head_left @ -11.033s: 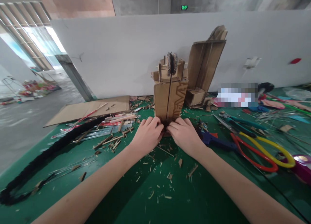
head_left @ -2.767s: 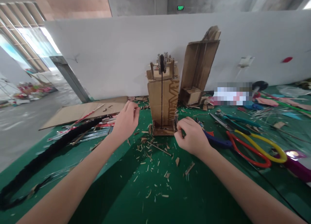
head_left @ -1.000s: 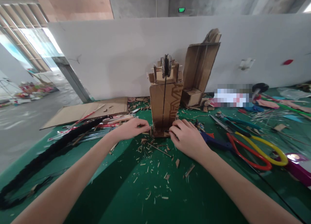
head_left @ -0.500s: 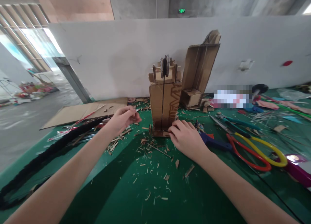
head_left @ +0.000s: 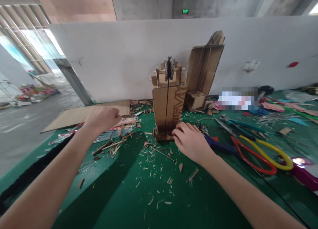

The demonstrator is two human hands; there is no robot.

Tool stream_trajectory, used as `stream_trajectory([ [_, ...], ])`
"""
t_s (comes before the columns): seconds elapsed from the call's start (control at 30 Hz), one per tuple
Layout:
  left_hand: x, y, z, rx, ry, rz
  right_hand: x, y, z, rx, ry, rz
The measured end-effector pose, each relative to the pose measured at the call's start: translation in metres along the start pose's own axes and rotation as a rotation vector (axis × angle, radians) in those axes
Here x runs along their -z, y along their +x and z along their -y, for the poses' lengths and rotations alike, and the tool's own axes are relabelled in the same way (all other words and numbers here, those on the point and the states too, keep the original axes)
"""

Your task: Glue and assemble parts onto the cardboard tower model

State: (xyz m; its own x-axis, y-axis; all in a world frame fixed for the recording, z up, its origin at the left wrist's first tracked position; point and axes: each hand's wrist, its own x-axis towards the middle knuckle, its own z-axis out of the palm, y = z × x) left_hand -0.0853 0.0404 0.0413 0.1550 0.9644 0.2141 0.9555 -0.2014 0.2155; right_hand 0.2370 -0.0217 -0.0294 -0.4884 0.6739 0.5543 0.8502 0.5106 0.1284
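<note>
A tall cardboard tower (head_left: 169, 106) of brown corrugated board stands upright near the middle of the green worktop (head_left: 139, 202). A dark slit runs down its front face, a zigzag pattern marks its right side, and small cardboard blocks and thin wooden pegs crowd its top around a grey, rough-edged disc (head_left: 169, 67). The right hand (head_left: 190, 143) rests at the foot of the tower, fingers curled and touching its lower right corner; whether they pinch anything small there cannot be told. The left hand (head_left: 103, 118) is raised above the worktop, well to the left of the tower, loosely closed with the knuckles toward the camera; nothing can be seen in it.

Pale wood splinters and cardboard crumbs (head_left: 154, 169) lie scattered in front of the tower. Below the left hand lies a bundle of thin sticks and strips (head_left: 116, 136), and behind it a flat cardboard sheet (head_left: 74, 114). A taller open cardboard box (head_left: 203, 73) leans against the white wall just beside the tower. To the right lie scissors with red and yellow loop handles (head_left: 260, 154).
</note>
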Motion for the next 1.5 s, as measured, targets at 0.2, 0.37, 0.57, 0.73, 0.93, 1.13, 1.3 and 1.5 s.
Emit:
stream_trajectory([
  [0.2,0.018,0.000,0.035,0.233,0.181,-0.039,0.000,0.001,0.001,-0.019,0.003,0.030],
  [0.37,0.003,-0.006,-0.018,-0.202,-0.202,0.416,0.001,0.001,0.002,-0.022,0.003,0.032],
  [0.57,-0.026,-0.014,-0.076,-0.392,-0.140,0.415,0.001,0.001,0.002,-0.008,0.002,0.035],
  [0.73,-0.040,-0.009,-0.070,-0.380,-0.250,0.344,0.001,0.001,0.002,-0.001,0.006,0.020],
  [0.93,-0.049,-0.007,-0.066,-0.301,-0.425,0.368,0.000,0.000,0.001,-0.012,0.015,0.043],
  [1.13,-0.047,-0.004,-0.048,-0.270,-0.446,0.379,0.000,0.000,0.002,-0.013,0.018,0.044],
  [1.3,-0.047,-0.007,-0.037,-0.100,-0.881,0.412,-0.001,0.001,0.001,-0.007,0.005,0.001],
  [1.5,-0.045,-0.012,-0.053,-0.074,-1.209,0.425,-0.001,0.000,0.002,-0.016,0.018,0.027],
])
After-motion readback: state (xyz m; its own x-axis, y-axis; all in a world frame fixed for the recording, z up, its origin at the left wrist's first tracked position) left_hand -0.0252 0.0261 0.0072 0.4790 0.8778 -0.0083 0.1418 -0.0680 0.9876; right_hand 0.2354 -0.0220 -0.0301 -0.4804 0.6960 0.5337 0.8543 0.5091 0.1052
